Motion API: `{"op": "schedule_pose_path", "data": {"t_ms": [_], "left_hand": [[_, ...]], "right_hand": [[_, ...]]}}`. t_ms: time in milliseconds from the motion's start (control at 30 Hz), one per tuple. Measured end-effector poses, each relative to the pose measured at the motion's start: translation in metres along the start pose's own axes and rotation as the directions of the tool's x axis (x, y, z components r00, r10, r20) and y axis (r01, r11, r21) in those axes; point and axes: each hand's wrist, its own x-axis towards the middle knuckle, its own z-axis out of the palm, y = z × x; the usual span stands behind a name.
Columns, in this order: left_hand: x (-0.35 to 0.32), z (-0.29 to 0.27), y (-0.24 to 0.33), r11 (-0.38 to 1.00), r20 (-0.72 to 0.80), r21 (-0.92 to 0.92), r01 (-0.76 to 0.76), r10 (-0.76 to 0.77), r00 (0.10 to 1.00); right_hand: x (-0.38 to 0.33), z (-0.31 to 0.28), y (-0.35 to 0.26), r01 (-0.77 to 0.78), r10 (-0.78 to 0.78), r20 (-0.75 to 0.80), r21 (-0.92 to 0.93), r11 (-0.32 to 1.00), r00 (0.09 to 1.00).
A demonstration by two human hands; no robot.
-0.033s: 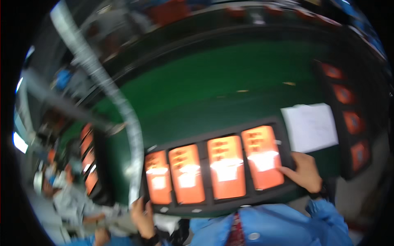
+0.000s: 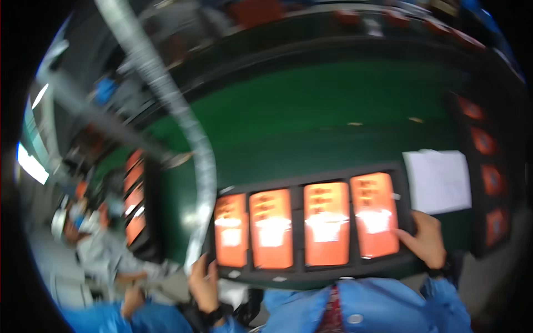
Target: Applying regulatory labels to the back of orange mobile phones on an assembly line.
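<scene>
A black tray [image 2: 298, 233] lies before me on the dark green surface. It holds several flat orange pieces with rounded corners, phone-shaped and shiny, including an orange piece [image 2: 326, 250] near the middle. Dark marks show at their far ends, too blurred to make out. My left hand [image 2: 204, 286] grips the tray's near left corner, thumb and fingers bent round it. At the right end my right hand [image 2: 426, 238] holds the tray's edge, its thumb reaching in to the rightmost orange piece [image 2: 376, 222]. Some of the fingers are hidden.
White paper [image 2: 438, 183] lies beyond my right hand. Similar loaded trays stand at the right [image 2: 477, 222] and left [image 2: 152, 233]. A silvery hose [image 2: 202, 161] comes down near my left hand. Another person [image 2: 105, 250] sits at far left; a blue-sleeved hand [image 2: 132, 301] is nearby.
The whole scene has shifted right in the picture, and the tray looks a little less tilted. Both hands keep their places on it.
</scene>
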Motion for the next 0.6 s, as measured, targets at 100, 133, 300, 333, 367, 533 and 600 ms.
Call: {"op": "schedule_pose_path", "data": {"t_ms": [100,133,300,333,367,533,600], "left_hand": [[0.015,0.015,0.020,0.992,-0.031,-0.056,0.110,-0.112,0.993],[0.022,0.017,0.019,0.997,-0.063,-0.010,0.078,-0.078,0.995],[0.042,0.005,0.006,0.962,0.317,-0.015,0.273,-0.254,0.914],[0.041,-0.006,-0.008,0.964,0.359,-0.060,0.258,-0.220,0.907],[0.037,0.002,-0.017,0.893,0.318,-0.410,0.189,-0.054,0.947],[0.049,-0.032,-0.020,0.521,0.329,-0.724,0.452,-0.316,0.890],[0.070,-0.046,0.019,0.362,0.356,-0.831,0.421,-0.234,0.905]], "right_hand": [[-0.007,-0.001,-0.002,-0.071,0.079,-0.137,0.059,0.996,0.987],[-0.010,-0.003,0.006,-0.066,0.061,-0.091,-0.051,0.997,0.994],[-0.018,0.006,0.020,-0.083,0.150,-0.114,0.448,0.890,0.982],[-0.015,0.015,0.026,-0.070,0.149,-0.076,0.620,0.782,0.986],[-0.014,0.020,0.024,-0.193,0.250,0.097,0.899,0.393,0.963],[-0.041,-0.031,0.013,-0.114,0.144,0.079,0.960,0.255,0.986],[-0.052,-0.057,0.013,0.063,0.133,-0.124,0.919,0.390,0.983]]}}
